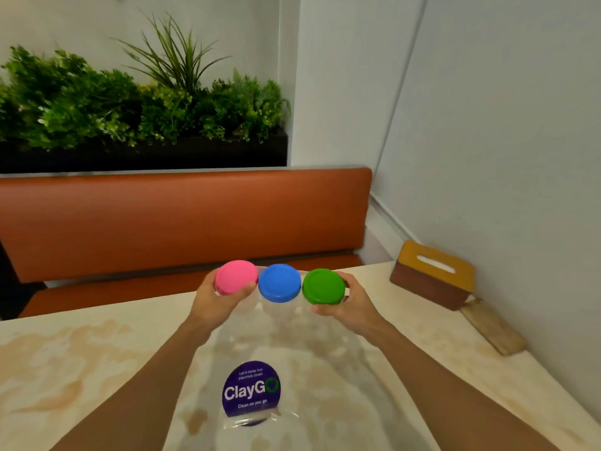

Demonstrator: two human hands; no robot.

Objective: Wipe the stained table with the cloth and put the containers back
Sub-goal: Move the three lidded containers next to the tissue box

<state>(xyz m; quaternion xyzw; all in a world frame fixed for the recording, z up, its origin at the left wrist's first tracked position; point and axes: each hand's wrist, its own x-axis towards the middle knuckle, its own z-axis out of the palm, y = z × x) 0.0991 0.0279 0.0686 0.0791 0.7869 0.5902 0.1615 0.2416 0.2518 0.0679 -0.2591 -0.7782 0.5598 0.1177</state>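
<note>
While both arms reach in from the bottom of the frame, three clear containers sit in a tight row at the centre, side by side and touching. The left hand (216, 299) grips the pink-lidded container (235, 276) at the left end of the row. Its thumb curls over the near edge of the lid, and its fingers (217, 274) wrap round the far left side. The right hand (349, 302) grips the green-lidded container (323, 285) at the right end, with the thumb tucked under the lid's near edge and the fingers curled round the far right side. The blue-lidded container (279, 283) is squeezed between the other two, and neither hand touches it. The see-through bodies are faint, so I cannot tell whether the row rests on the desk (65, 369) or is held just above it.

The pale desk fills the lower half of the frame and carries brownish stains (48, 353), heaviest at the lower left. More stains run along the right side and down the centre. A round purple sticker (251, 390) reading "ClayGo" lies between the forearms, near the bottom centre.

At the right edge of the desk, against the wall, stands a brown tissue box (434, 275) with a yellow top. A flat wooden block (494, 327) lies just beside it, nearer the camera. Behind the desk runs an orange bench seat (162, 222). Green plants (130, 102) fill a dark planter at the upper left.
</note>
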